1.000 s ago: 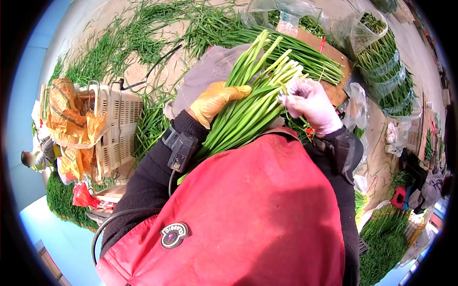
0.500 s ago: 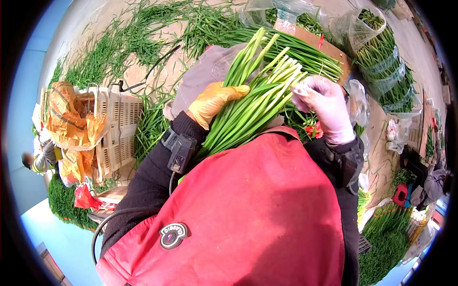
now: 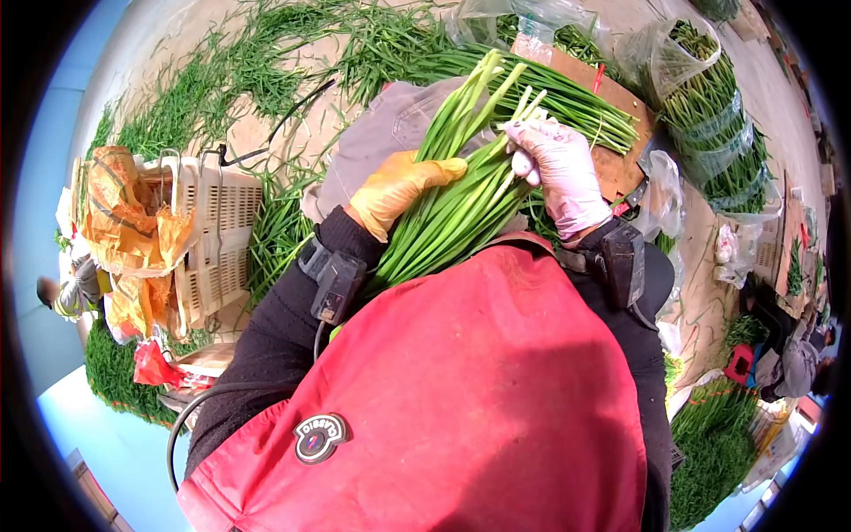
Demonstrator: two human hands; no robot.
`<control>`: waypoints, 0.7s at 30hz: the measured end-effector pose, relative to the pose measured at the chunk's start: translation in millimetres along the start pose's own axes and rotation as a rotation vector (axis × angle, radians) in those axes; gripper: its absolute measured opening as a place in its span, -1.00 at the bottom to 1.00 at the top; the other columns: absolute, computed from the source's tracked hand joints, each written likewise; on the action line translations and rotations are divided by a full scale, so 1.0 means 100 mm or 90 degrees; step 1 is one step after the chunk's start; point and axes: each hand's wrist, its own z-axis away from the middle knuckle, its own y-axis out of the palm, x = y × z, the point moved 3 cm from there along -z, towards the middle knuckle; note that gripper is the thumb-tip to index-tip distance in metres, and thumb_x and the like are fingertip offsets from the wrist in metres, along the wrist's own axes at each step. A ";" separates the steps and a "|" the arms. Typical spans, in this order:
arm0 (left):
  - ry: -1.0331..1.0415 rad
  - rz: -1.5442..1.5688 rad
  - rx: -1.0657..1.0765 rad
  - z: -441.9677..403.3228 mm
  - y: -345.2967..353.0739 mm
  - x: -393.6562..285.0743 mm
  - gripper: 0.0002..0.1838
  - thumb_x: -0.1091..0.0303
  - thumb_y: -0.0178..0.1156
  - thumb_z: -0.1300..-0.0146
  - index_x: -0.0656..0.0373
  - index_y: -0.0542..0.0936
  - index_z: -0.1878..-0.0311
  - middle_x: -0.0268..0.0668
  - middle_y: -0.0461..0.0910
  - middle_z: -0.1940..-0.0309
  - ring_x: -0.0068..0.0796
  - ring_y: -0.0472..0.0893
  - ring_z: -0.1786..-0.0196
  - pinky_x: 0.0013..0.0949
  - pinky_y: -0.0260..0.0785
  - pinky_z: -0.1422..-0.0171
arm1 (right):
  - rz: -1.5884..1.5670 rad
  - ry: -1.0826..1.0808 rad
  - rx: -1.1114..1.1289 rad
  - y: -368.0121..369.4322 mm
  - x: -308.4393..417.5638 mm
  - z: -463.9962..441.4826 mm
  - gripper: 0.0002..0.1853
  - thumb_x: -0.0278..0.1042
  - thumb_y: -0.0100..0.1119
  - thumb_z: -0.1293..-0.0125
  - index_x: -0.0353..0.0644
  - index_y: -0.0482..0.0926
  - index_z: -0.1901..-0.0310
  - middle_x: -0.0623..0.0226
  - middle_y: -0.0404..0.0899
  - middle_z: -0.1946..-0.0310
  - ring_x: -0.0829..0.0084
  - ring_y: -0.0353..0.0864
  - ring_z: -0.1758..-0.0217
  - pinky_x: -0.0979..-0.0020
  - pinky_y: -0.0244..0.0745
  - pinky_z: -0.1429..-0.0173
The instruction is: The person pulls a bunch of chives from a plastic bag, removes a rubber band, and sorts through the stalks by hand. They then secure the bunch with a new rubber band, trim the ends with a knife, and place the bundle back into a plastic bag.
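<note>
Since right hand (image 3: 557, 168) has come in from beside bunch of green stalks (image 3: 456, 217) onto its pale ends (image 3: 533, 99), both hands now work same bunch; left hand (image 3: 399, 189), gloved yellow, clamped round its mid-length; right fingers curled, whether pinching any stalk, cannot tell; hands apart from each other, bunch running between them, lower end beside red apron (image 3: 461, 381).

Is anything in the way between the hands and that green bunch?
Just gloves: the left hand grips the green bunch and the right hand is at its pale ends. Nothing else visible stands between.
</note>
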 end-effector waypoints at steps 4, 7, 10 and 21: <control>-0.012 0.016 0.002 0.01 0.01 -0.01 -0.69 0.29 0.26 -0.26 0.32 0.58 0.05 -0.26 0.67 0.29 -0.53 0.65 0.36 -0.46 0.53 0.25 | 0.006 -0.017 -0.009 -0.06 -0.02 -0.02 -0.85 -0.38 0.23 -0.28 -0.22 0.63 0.42 0.44 0.60 0.60 0.70 0.43 0.68 0.66 0.20 0.64; -0.006 0.005 0.003 0.01 0.00 -0.01 -0.70 0.28 0.26 -0.26 0.32 0.58 0.06 -0.26 0.67 0.29 -0.53 0.65 0.36 -0.46 0.53 0.25 | 0.046 -0.010 0.006 -0.08 0.00 0.00 -0.87 -0.42 0.17 -0.29 -0.25 0.63 0.38 0.42 0.60 0.59 0.68 0.44 0.68 0.65 0.24 0.62; -0.004 0.011 0.001 0.02 0.01 -0.01 -0.70 0.28 0.27 -0.26 0.32 0.58 0.07 -0.26 0.67 0.29 -0.53 0.65 0.36 -0.47 0.52 0.26 | 0.019 -0.019 0.031 -0.12 0.02 0.04 -0.87 -0.42 0.14 -0.30 -0.26 0.63 0.33 0.40 0.61 0.57 0.66 0.44 0.68 0.64 0.27 0.61; 0.004 -0.025 0.004 -0.01 -0.02 0.00 -0.75 0.31 0.24 -0.28 0.29 0.60 0.09 -0.31 0.67 0.28 -0.57 0.65 0.33 -0.50 0.52 0.23 | 0.042 0.042 0.039 -0.02 0.13 0.08 -0.82 -0.30 0.28 -0.27 -0.23 0.62 0.24 0.39 0.61 0.59 0.69 0.42 0.71 0.67 0.24 0.62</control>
